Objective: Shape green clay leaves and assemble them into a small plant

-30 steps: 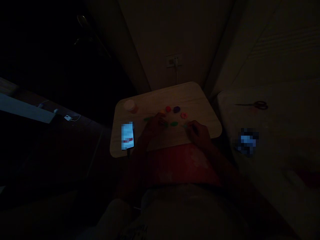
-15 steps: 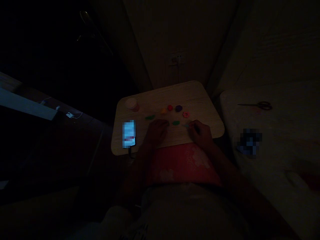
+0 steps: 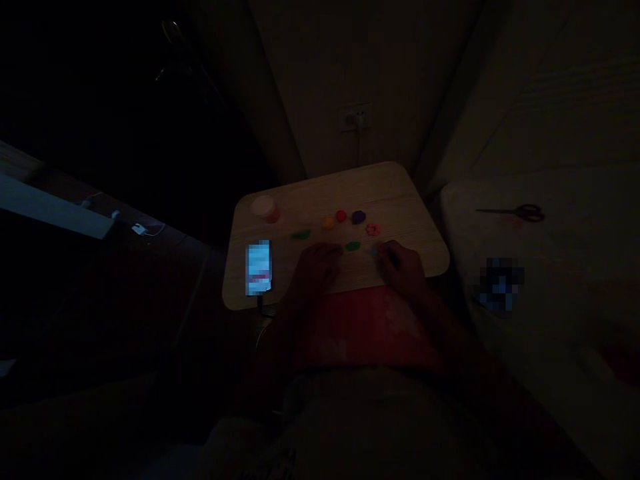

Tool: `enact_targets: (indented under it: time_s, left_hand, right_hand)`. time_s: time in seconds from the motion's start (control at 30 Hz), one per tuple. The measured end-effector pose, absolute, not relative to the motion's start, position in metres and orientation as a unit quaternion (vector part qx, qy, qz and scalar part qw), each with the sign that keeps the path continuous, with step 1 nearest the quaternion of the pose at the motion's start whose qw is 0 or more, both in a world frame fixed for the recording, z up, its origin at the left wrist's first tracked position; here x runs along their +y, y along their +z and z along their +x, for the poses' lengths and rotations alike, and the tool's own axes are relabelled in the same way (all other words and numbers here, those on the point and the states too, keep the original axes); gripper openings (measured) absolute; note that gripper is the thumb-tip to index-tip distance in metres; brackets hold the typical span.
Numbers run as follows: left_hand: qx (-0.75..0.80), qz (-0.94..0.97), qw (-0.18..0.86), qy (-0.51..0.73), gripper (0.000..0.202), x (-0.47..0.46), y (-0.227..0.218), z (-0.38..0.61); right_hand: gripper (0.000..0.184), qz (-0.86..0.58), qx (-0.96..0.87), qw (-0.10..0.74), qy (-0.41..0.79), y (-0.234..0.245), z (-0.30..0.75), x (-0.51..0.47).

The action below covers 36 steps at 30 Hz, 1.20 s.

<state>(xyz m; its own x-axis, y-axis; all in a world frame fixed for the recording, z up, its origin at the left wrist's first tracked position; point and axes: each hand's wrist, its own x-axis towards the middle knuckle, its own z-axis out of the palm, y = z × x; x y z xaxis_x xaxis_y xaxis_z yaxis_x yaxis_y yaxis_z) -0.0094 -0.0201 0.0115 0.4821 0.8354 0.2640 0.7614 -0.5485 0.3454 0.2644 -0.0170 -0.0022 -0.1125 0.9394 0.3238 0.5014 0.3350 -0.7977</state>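
The room is very dark. On a small light wooden table (image 3: 400, 193) lie little clay pieces: an orange ball (image 3: 328, 222), a red ball (image 3: 341, 215), a purple ball (image 3: 358, 217), a pink flower shape (image 3: 372, 229) and two green pieces (image 3: 301, 234) (image 3: 353, 246). My left hand (image 3: 316, 265) rests on the table with fingers curled, just left of the nearer green piece. My right hand (image 3: 397, 265) is closed in a pinch on a thin greenish stick-like tool (image 3: 373, 252) pointing toward that green piece.
A lit phone (image 3: 259, 268) lies at the table's left front, a small pale jar (image 3: 264, 208) at its back left. Scissors (image 3: 517, 212) and a dark object (image 3: 500, 283) lie on the pale surface to the right. A wall socket (image 3: 355, 119) is behind.
My left hand has drawn back toward me, uncovering the orange ball and the left green piece. My right hand has barely moved.
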Motion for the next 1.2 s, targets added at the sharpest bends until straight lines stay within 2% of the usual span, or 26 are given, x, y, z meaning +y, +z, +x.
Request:
enact_targets:
  time_s: [0.3, 0.47, 0.57, 0.67, 0.8, 0.9, 0.97, 1.07, 1.2]
  left_hand:
    - [0.47, 0.851, 0.101, 0.21, 0.05, -0.022, 0.01, -0.009]
    - [0.527, 0.766, 0.122, 0.348, 0.042, -0.015, 0.01, -0.023]
    - [0.61, 0.679, 0.07, 0.402, 0.033, 0.001, 0.019, -0.037]
    - [0.646, 0.677, 0.03, 0.35, 0.031, 0.023, 0.026, -0.049]
    - [0.656, 0.698, 0.042, 0.285, 0.012, 0.039, 0.026, -0.051]
    - [0.661, 0.673, 0.083, 0.322, 0.017, 0.032, 0.028, -0.04]
    - [0.649, 0.646, 0.153, 0.372, 0.019, 0.022, 0.032, -0.026]
    - [0.598, 0.645, 0.251, 0.405, 0.014, 0.004, 0.038, -0.001]
    - [0.551, 0.642, 0.316, 0.429, 0.007, -0.015, 0.035, 0.03]
  right_hand:
    - [0.019, -0.52, -0.699, 0.414, 0.264, -0.003, 0.265, -0.017]
    - [0.025, -0.508, -0.687, 0.422, 0.304, 0.0, 0.268, -0.01]
    - [0.028, -0.52, -0.667, 0.429, 0.316, 0.004, 0.266, -0.004]
    - [0.029, -0.537, -0.664, 0.412, 0.317, 0.005, 0.262, -0.001]
    - [0.027, -0.533, -0.67, 0.408, 0.317, 0.003, 0.259, -0.002]
    - [0.021, -0.516, -0.669, 0.435, 0.312, 0.002, 0.259, -0.004]
    - [0.02, -0.506, -0.66, 0.456, 0.316, 0.003, 0.256, -0.005]
    - [0.022, -0.494, -0.643, 0.473, 0.345, 0.009, 0.245, -0.008]
    - [0.026, -0.453, -0.642, 0.486, 0.383, 0.012, 0.229, -0.012]
